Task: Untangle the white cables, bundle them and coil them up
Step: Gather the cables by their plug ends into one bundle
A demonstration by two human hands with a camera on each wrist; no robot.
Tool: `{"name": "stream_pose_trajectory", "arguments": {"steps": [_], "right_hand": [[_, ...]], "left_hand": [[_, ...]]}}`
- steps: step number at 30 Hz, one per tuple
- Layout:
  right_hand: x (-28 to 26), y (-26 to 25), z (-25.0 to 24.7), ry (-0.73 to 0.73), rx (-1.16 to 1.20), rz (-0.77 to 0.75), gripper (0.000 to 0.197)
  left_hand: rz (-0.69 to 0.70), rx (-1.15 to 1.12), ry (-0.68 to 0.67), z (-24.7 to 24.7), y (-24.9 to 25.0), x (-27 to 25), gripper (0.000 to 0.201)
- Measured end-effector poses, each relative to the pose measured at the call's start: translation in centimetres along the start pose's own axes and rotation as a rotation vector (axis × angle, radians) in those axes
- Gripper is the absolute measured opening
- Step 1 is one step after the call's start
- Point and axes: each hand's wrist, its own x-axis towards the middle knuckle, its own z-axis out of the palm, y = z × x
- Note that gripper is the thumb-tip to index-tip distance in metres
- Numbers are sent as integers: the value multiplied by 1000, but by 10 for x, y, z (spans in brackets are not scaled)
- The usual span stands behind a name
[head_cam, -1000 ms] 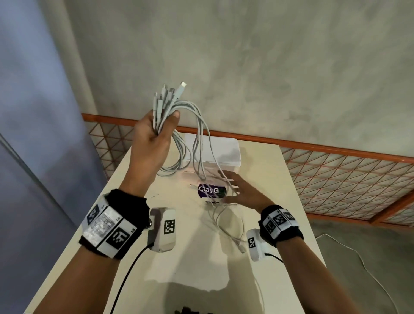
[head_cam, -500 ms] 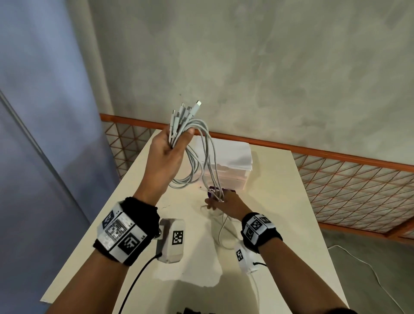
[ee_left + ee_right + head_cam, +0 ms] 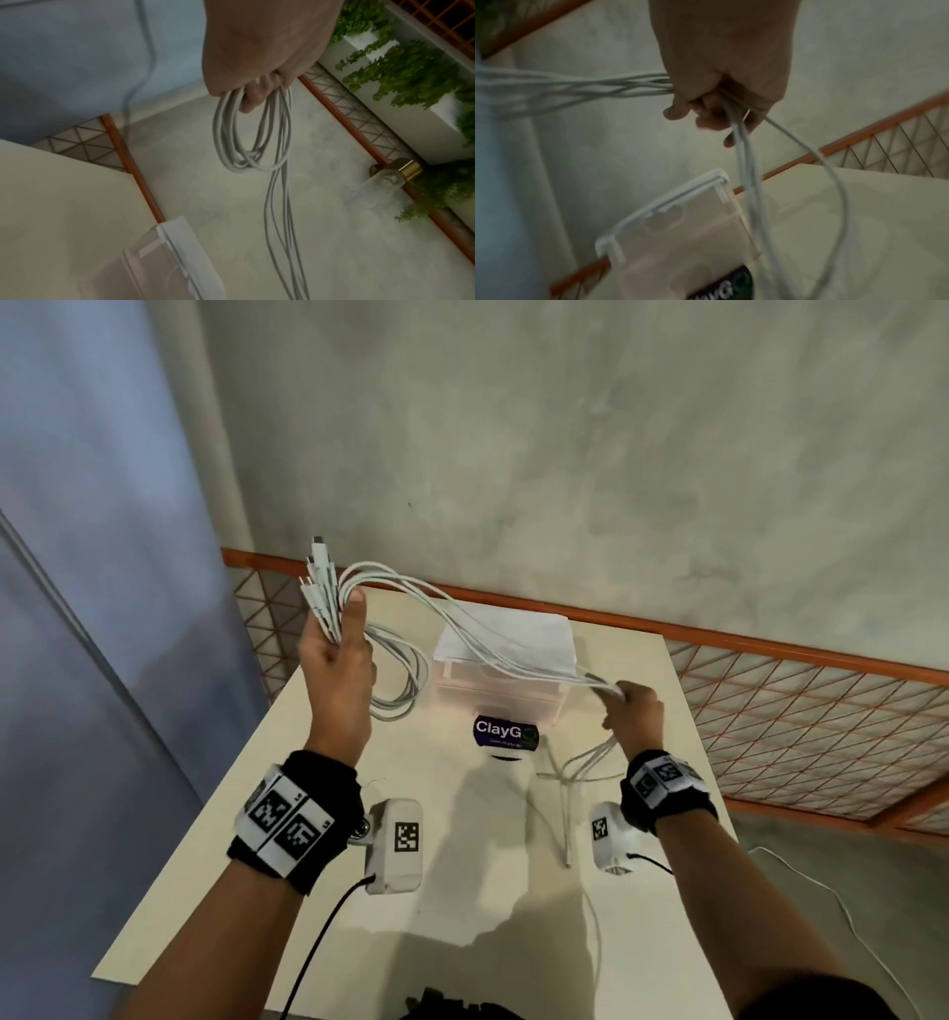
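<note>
Several white cables (image 3: pixel 477 629) stretch in the air between both hands above the table. My left hand (image 3: pixel 336 654) is raised at the left and grips the bunch just below the plugs (image 3: pixel 318 577), which stick up past the fingers. Coiled loops (image 3: pixel 253 134) hang from that fist. My right hand (image 3: pixel 634 711), lower at the right, grips the same strands (image 3: pixel 618 87) farther along. From this fist the loose tails (image 3: pixel 580 762) drop to the tabletop, and the right wrist view shows them as a hanging loop (image 3: pixel 757 182).
A clear plastic box with a white lid (image 3: pixel 506 660) stands at the back of the cream table (image 3: pixel 462 865). A dark "ClayGo" labelled item (image 3: pixel 506 734) sits before it. An orange mesh railing (image 3: pixel 796 706) runs behind; a thin cable (image 3: pixel 852 916) lies on the floor at the right.
My right hand closed on the strands low near the box, then pulled them up and to the right. The left hand tilted the plugs leftward. The cables now run taut between the hands.
</note>
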Motion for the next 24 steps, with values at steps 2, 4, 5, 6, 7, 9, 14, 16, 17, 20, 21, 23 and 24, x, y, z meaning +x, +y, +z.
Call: {"name": "stream_pose_trajectory", "arguments": {"steps": [2, 4, 5, 6, 7, 9, 14, 16, 17, 20, 21, 23, 24], "right_hand": [[9, -3, -8, 123, 40, -33, 42], [15, -8, -13, 167, 26, -127, 44], [16, -11, -15, 168, 18, -180, 41], [14, -12, -17, 163, 3, -228, 38], [12, -13, -19, 172, -40, -286, 35], [4, -6, -15, 191, -224, -400, 31], [-35, 32, 18, -267, -565, -288, 22], [-52, 41, 30, -633, -651, -160, 21], [-59, 43, 34, -802, -693, -78, 33], [-66, 39, 37, -1079, -817, 157, 82], [-61, 34, 36, -1078, -847, 157, 84], [-47, 14, 30, -958, -825, 6, 61], [-41, -1, 26, -830, -731, -89, 44]], "left_hand": [[-39, 23, 2, 2, -7, 0, 33], [-58, 45, -8, 3, -11, 1, 42], [-58, 57, -10, 3, -13, 3, 44], [-49, 74, -12, 2, -15, 4, 44], [-32, 98, -10, 1, -17, 5, 42], [4, 149, -9, -2, -23, 8, 31], [72, 341, -47, -10, -33, 5, 22], [35, 552, -193, -14, -37, 3, 12], [-23, 685, -318, -16, -39, 1, 14], [-155, 890, -639, -22, -47, -8, 23], [-180, 846, -674, -23, -48, -11, 25], [-193, 718, -709, -22, -48, -18, 27], [-186, 674, -731, -20, -47, -22, 27]]}}
